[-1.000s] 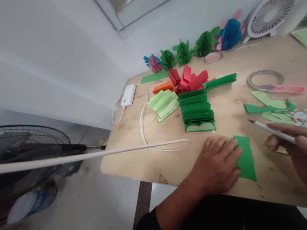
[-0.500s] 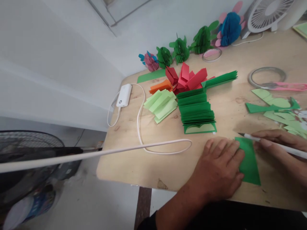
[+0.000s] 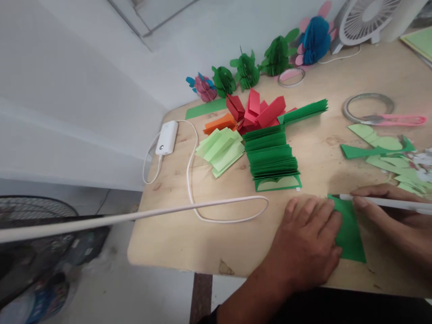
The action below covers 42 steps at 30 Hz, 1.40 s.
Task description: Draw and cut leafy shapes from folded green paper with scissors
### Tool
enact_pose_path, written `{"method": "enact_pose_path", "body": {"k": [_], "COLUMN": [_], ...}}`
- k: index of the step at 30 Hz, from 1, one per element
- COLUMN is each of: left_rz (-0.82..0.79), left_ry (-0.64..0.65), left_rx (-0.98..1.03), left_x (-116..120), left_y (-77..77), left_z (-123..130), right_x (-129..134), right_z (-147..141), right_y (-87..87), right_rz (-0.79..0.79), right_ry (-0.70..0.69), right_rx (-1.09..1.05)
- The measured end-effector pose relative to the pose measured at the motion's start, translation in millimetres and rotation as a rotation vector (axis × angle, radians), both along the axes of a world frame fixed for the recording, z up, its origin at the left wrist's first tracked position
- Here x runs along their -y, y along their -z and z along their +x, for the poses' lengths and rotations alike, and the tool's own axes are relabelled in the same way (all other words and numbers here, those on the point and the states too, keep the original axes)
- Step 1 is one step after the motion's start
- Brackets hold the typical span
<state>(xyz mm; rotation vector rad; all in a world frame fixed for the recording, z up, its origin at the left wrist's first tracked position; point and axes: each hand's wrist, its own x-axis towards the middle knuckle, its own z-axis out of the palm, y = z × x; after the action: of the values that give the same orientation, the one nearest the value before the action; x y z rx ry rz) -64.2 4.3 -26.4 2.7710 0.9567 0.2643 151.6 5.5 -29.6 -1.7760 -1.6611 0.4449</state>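
A green paper sheet [image 3: 351,231] lies near the table's front edge. My left hand [image 3: 305,243] rests on its left side, palm down, with the fingers spread a little. From the right, my right hand [image 3: 393,220] grips a white pen [image 3: 388,203], whose dark tip is at the sheet's top left corner. Ahead of my left hand is a stack of folded green paper [image 3: 272,155] with a pale green scalloped piece at its front. Folded red paper [image 3: 258,110], orange paper [image 3: 221,123] and light green paper [image 3: 221,150] lie beyond and to the left.
A white cable [image 3: 135,217] crosses the table's left part, near a white power bank [image 3: 167,137]. Paper scraps [image 3: 391,164], pink scissors [image 3: 401,119] and a tape roll [image 3: 347,108] lie at right. Paper figures [image 3: 248,69] and a small fan [image 3: 367,20] stand behind.
The pen tip has come down from just above the green sheet onto its top left corner. The view has shifted slightly, and my left hand stays on the sheet.
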Motion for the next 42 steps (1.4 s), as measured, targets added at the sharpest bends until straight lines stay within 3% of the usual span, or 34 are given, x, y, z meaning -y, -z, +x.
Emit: {"method": "enact_pose_path", "body": {"k": [7,16,28,42], "left_rz": [-0.001,0.006,0.01,0.002], "left_ry": [-0.004,-0.007,-0.003,0.004], "left_rx": [0.018,0.028,0.034,0.028], "left_x": [-1.3,-0.2,-1.0,-1.2], "left_y": [-1.8,0.0,-0.6,1.5], "left_z": [0.5,0.2,-0.5,-0.1], "right_x": [0.2,-2.6,-0.9,0.5], "right_z": [-0.5,-4.9,-2.8,-2.0], "right_y": [-1.1,-7.7,-1.1,-4.8], "right_rz": [-0.119,-0.099,-0.103,-0.094], "right_ry": [0.024,0.024,0.001,-0.025], "right_rx": [-0.089,-0.108,-0.092,-0.045]}}
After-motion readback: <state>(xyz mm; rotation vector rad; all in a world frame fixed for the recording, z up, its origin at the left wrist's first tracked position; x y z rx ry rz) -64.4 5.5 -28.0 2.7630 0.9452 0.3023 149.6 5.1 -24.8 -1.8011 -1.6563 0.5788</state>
